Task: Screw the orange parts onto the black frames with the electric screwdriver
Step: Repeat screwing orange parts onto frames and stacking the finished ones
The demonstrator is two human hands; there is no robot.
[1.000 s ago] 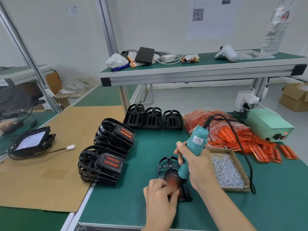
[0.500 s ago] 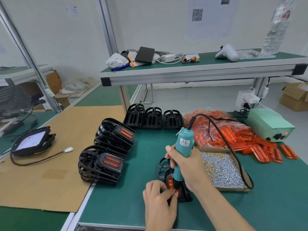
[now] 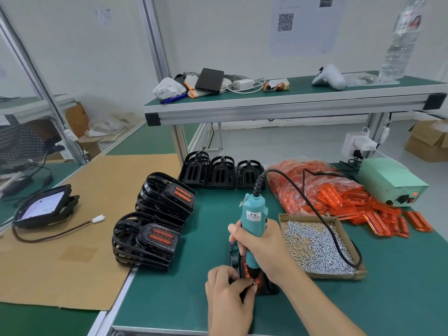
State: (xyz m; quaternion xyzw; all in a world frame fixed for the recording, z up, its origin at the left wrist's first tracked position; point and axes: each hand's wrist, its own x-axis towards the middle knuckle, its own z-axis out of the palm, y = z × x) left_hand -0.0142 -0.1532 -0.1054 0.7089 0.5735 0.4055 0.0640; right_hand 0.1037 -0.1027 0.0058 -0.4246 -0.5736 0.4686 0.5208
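My right hand point(image 3: 263, 248) grips the teal electric screwdriver point(image 3: 252, 219), tilted with its tip down on a black frame point(image 3: 266, 287) at the near table edge. An orange part point(image 3: 246, 271) lies in that frame, mostly hidden by the tool and my hands. My left hand point(image 3: 228, 297) holds the frame's near left side, its fingers pinched by the screwdriver tip; what they pinch is too small to tell. A cardboard tray of screws point(image 3: 317, 248) sits just right of my right hand. Loose orange parts point(image 3: 378, 214) and a bag of orange parts point(image 3: 312, 183) lie behind it.
Two stacks of frames with orange parts fitted point(image 3: 148, 241) point(image 3: 167, 197) stand on the left. Three stacks of bare black frames point(image 3: 220, 172) line the back. A green power box point(image 3: 390, 183) sits at right, its cable looping over the tray. Cardboard sheet point(image 3: 72, 238) and a black lamp point(image 3: 43, 207) lie left.
My right hand has moved the screwdriver left and toward me, bringing it more upright with its tip lower on the frame. My left hand stayed on the frame.
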